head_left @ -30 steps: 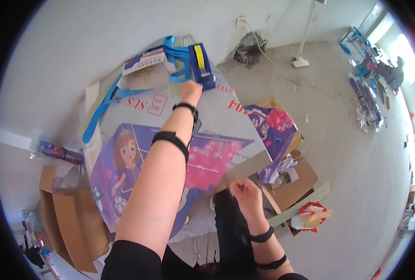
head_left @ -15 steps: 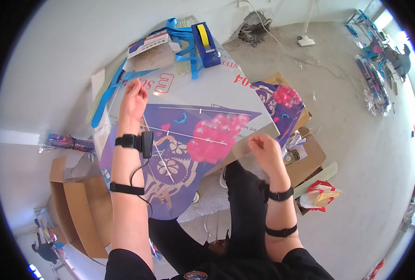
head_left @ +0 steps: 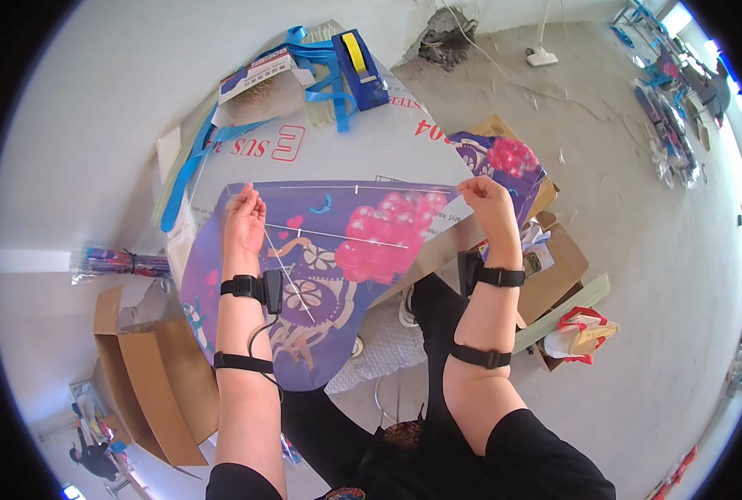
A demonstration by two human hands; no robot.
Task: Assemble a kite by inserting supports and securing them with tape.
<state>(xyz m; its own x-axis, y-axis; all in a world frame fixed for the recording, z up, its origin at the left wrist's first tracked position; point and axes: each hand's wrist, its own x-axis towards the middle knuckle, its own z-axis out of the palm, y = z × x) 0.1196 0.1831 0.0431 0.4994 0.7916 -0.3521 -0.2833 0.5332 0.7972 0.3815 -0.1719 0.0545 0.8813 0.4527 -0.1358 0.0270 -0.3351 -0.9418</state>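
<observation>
Our purple sheet (head_left: 329, 287), pink-clustered and crossed by white rods (head_left: 350, 238), overhangs the near edge of the table (head_left: 338, 158). Our left hand (head_left: 244, 223), half curled, is at its far-left corner; our right hand (head_left: 488, 207), fingertips together, at its right tip. We can't tell if either grips. Beyond, grey tabletop runs to the tape dispenser (head_left: 361, 79).

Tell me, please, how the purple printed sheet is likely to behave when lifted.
The purple printed sheet is probably light, since it looks thin and flat. Its broad areas without rods may flop. The slim white rods lying across it could keep it straighter along their lines, if they are attached.
</observation>
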